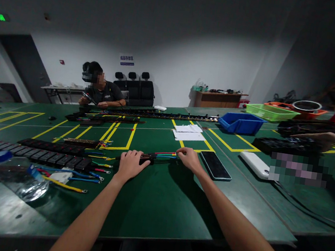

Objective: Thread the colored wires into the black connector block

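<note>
A dark cable bundle (149, 157) lies on the green table in front of me, with red, yellow and blue wires (165, 154) coming out of its right end. My left hand (131, 165) grips the bundle from above, its fingers curled over the dark part. At the wires' far end, my right hand (188, 158) pinches the tips between thumb and fingers; the tips themselves are mostly hidden. To the left lie black segmented cable chains (64, 161), with coloured wires ending in ring terminals (101, 179). A phone (215, 165) lies just right of my right hand.
A clear water bottle (21, 177) with a blue cap is at the left front. White papers (188, 133), a blue bin (240, 123), a green basket (272, 112) and a white power bank (254, 165) are farther off. A co-worker (101, 90) sits opposite; another person's hand (326, 138) reaches in from the right.
</note>
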### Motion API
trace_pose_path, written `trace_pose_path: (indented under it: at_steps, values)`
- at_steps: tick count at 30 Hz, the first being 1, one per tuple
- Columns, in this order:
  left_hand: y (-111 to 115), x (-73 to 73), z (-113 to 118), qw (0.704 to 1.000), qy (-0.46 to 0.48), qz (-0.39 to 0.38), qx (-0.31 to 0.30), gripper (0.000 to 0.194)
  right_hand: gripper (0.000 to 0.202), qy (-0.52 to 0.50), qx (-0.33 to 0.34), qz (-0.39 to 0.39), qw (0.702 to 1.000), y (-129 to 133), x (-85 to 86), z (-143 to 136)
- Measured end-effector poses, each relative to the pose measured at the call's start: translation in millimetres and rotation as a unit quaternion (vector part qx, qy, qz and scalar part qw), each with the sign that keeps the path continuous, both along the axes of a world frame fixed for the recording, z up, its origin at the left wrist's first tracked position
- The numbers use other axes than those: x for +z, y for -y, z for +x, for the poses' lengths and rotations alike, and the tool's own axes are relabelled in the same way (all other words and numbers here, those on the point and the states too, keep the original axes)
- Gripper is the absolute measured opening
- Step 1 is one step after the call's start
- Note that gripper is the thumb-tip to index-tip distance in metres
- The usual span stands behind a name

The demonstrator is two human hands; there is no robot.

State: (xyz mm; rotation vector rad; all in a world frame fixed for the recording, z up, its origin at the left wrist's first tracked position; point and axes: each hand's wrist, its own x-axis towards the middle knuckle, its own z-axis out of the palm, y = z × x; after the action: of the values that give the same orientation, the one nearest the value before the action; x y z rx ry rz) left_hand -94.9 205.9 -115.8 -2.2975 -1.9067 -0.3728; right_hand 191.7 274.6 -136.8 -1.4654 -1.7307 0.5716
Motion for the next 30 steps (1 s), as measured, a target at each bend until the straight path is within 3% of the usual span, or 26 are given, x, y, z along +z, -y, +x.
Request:
trace_pose_path:
  at_steps: [8, 17, 24, 30]
  values:
    - [0.0, 0.6, 0.7, 1.0, 0.004, 0.001, -0.001, 0.064, 0.03, 0.006, 0.05, -0.025, 0.998, -3.9, -6.6, -2.4]
    - [1.1, 1.8, 1.4, 1.0, -0.005, 0.001, 0.007, 0.062, 0.026, -0.002, 0.02, -0.061, 0.998, -2.3, -1.6, -2.2]
    - [-0.8, -1.1, -0.9, 1.0, 0.003, 0.011, -0.003, 0.065, 0.025, -0.082, -0.004, -0.104, 0.991, -2.4, 0.5, 1.0]
    - [0.2, 0.6, -0.1, 1.0, 0.008, 0.005, -0.006, 0.063, 0.033, -0.067, -0.024, -0.092, 0.993, -2.1, -2.1, 2.3]
